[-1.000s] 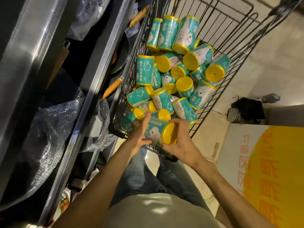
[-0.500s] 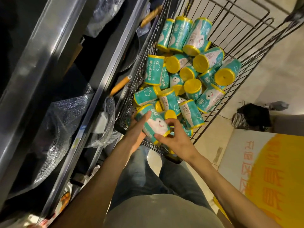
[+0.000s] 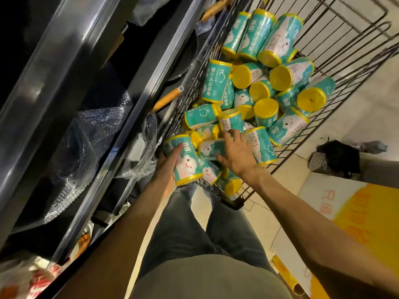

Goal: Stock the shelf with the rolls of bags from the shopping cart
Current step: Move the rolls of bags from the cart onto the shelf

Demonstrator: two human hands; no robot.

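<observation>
One roll [image 3: 185, 160] is being gripped by the left hand [image 3: 167, 167] at the near left corner of the shopping cart [image 3: 323, 50], fingers curled round it. Another roll [image 3: 212, 148] in the pile is being reached for by the right hand [image 3: 238, 154], fingers spread, nothing clasped yet. Honestly, neighbouring rolls are probably being nudged loose, and the one-handed hold could slip before the shelf [image 3: 138, 100] is reached.

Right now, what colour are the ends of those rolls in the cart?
Yellow, on teal-wrapped rolls of bags; clearest in the head view.
</observation>
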